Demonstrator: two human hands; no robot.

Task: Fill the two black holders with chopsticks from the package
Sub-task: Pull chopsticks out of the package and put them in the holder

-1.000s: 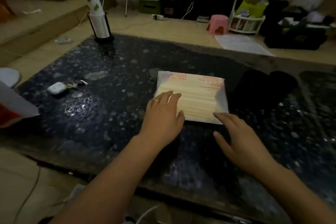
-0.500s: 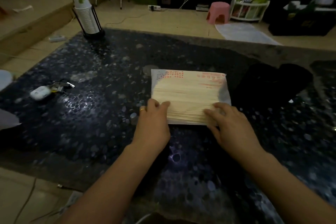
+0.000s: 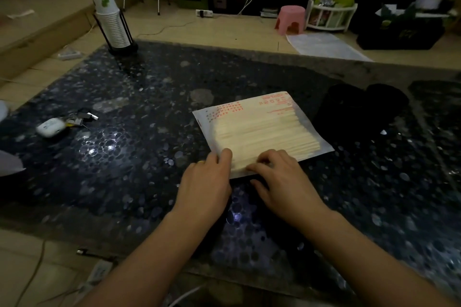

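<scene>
Thin plastic package [image 3: 259, 132] of chopsticks [image 3: 267, 137] lay flat on the tabletop [image 3: 124, 157], beside the black holders [image 3: 361, 109]; left hand [image 3: 207, 182] and right hand [image 3: 282, 182] pinched its near edge. Probably light, slippery, floppy: best gripped at the seam.

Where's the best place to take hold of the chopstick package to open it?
Probably the near corner of the flat clear plastic package of pale chopsticks, from the near side: both the left hand and right hand already rest there, where empty film overhangs the bundle.
</scene>
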